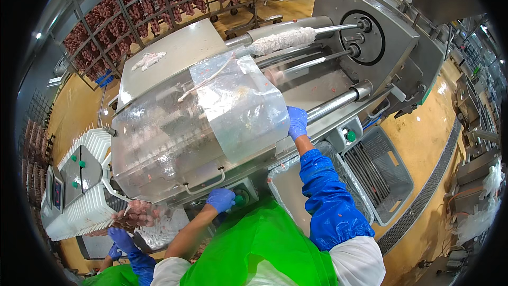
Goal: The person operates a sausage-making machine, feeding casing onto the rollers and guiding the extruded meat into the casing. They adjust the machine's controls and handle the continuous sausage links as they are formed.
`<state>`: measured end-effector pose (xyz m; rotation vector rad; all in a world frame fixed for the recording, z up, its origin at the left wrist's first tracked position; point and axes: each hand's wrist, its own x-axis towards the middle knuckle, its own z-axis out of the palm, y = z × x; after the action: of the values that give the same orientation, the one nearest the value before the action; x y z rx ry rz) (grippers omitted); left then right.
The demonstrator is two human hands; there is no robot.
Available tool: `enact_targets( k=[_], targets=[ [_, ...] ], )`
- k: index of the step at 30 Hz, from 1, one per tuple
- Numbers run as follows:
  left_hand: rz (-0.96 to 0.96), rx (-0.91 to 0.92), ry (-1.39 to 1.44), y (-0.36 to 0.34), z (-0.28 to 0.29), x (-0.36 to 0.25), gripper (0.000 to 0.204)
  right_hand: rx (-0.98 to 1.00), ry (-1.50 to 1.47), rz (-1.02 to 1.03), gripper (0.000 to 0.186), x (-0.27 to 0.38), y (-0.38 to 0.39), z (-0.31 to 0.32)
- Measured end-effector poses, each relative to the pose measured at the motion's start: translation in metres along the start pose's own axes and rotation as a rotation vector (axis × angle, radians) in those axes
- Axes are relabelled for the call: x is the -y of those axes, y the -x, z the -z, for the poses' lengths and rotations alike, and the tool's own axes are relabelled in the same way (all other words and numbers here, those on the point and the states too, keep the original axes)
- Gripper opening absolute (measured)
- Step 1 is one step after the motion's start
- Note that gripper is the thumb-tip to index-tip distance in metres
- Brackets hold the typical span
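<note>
The clear cover [159,143] lies left of the right hand [297,122] and beyond the left hand [220,199]; it looks stiff, broad and slick with wet. The translucent sheet [246,116], its edge at the right hand, seems thinner and lighter, best pinched there. The metal handle [207,187], just beyond the left hand, should suit lifting the cover. Right beside the left fingers is a green button [239,200]. With fingertips partly hidden, I cannot tell whether either hand grips anything.

Head-mounted fisheye view, downward over the machine [182,132]
</note>
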<state>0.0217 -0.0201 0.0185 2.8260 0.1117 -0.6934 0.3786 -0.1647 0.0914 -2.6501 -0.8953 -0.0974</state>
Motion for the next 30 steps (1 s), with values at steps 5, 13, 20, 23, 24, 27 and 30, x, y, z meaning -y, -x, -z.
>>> enact_targets(
  k=[5, 13, 20, 23, 24, 27, 30],
  targets=[
    [-0.051, 0.016, 0.004, 0.000, 0.009, -0.002, 0.022, -0.012, -0.001, -0.011, 0.025, -0.003, -0.001, -0.003],
    [-0.048, -0.054, 0.139, 0.000, -0.001, 0.005, 0.025, -0.026, -0.012, -0.018, 0.025, -0.003, 0.000, -0.005],
    [0.011, -0.126, 0.269, 0.006, -0.005, 0.007, 0.024, -0.599, -0.371, 0.053, 0.029, -0.029, 0.012, -0.026],
    [0.027, -0.138, 0.311, 0.009, -0.002, 0.003, 0.022, -0.682, -0.106, 0.039, 0.040, -0.079, 0.026, -0.017],
    [0.035, -0.124, 0.304, 0.009, -0.003, 0.005, 0.024, -0.704, -0.130, 0.006, 0.040, -0.096, 0.029, -0.008],
    [0.019, -0.092, 0.295, 0.002, -0.010, 0.009, 0.027, -0.557, 0.074, -0.594, 0.057, -0.166, 0.048, -0.014],
    [0.001, -0.094, 0.295, -0.001, -0.015, 0.012, 0.028, -0.034, -0.053, -0.874, 0.076, -0.219, 0.067, -0.019]
  ],
)
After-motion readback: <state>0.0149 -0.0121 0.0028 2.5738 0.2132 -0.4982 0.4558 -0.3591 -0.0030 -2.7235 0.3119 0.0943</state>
